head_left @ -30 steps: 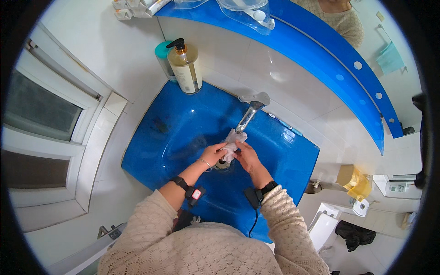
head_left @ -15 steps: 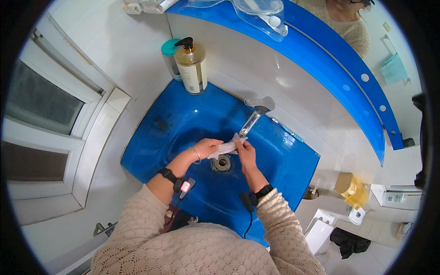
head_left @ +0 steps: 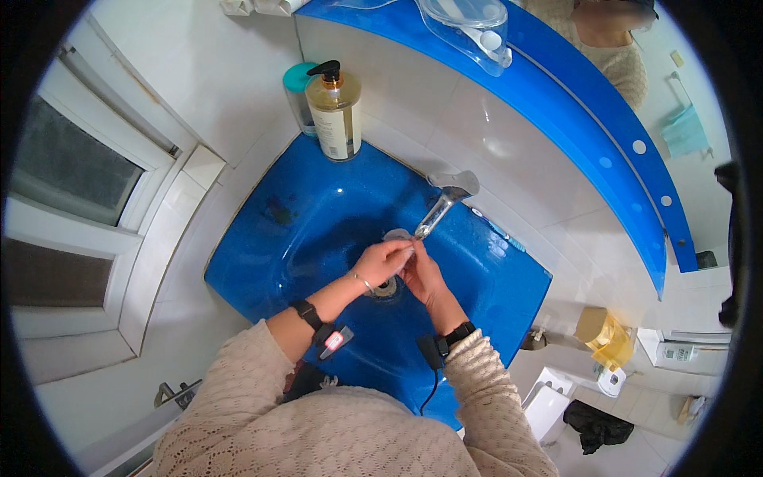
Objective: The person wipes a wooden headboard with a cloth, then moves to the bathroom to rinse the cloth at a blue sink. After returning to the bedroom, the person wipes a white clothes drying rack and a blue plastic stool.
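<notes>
cream sweater [head_left: 334, 433] in openwork knit, long sleeves; thin silver bracelet [head_left: 363, 282] on the left; black wrist straps [head_left: 306, 311] both sides, black cable [head_left: 432, 391] at the right.

Pale cloth [head_left: 395, 235], mostly hidden by the left hand [head_left: 383, 261] and right hand [head_left: 424, 277]; drain [head_left: 388, 289], partly covered. At the sink's [head_left: 509, 274] back left corner, jar [head_left: 299, 77] partly behind the pump bottle [head_left: 335, 123]. Front edge largely concealed by the sweater [head_left: 350, 437].
</notes>
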The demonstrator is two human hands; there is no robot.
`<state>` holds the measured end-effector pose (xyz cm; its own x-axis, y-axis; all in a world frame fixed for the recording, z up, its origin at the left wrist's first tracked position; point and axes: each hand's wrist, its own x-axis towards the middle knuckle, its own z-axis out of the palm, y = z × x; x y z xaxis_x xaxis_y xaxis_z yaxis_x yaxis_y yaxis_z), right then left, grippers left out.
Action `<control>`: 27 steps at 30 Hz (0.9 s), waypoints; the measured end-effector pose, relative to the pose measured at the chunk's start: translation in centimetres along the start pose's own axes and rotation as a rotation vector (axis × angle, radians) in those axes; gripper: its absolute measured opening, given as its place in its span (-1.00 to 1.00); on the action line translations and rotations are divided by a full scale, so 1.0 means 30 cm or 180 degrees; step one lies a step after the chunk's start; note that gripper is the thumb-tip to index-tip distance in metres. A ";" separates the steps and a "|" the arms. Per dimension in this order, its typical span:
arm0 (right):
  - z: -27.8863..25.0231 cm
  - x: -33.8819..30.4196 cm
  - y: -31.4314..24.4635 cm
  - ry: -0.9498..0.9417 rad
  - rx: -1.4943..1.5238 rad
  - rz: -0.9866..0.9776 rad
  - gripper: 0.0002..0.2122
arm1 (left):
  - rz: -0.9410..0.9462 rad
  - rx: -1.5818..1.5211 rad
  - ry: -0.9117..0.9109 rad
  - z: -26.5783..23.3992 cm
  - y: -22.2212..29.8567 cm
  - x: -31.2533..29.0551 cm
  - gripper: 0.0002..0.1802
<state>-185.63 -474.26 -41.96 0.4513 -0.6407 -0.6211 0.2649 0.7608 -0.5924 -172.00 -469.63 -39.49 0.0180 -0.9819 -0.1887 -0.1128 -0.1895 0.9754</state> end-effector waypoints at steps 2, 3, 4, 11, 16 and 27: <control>-0.038 0.037 0.023 0.0060 -0.0081 -0.0281 -0.72 | -0.0118 -0.0162 -0.0205 -0.014 -0.036 -0.032 -0.62; -0.054 0.044 0.031 0.0096 -0.0104 -0.0422 -0.75 | -0.0296 -0.0344 -0.0426 -0.036 -0.043 -0.041 -0.59; -0.044 0.040 0.034 0.0404 -0.0199 -0.0428 -0.77 | -0.0305 -0.0300 -0.0326 -0.070 -0.106 -0.047 -0.50; 0.059 -0.194 -0.071 -0.0120 -0.0770 -0.0444 -0.70 | 0.0127 0.1578 -0.0278 0.019 -0.242 -0.020 0.17; -0.082 -0.194 -0.094 -0.0232 0.0409 -0.0842 -0.63 | -0.0939 0.1605 -0.0118 0.036 -0.276 0.106 -0.65; -0.060 0.094 0.061 -0.0442 0.0600 0.0635 -0.55 | -0.0331 0.0257 -0.0618 -0.018 -0.106 -0.045 -0.33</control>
<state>-185.42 -474.85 -45.72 0.6190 -0.4666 -0.6317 0.3068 0.8841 -0.3523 -171.13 -467.71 -42.27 -0.1568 -0.9365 -0.3137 -0.1997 -0.2810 0.9387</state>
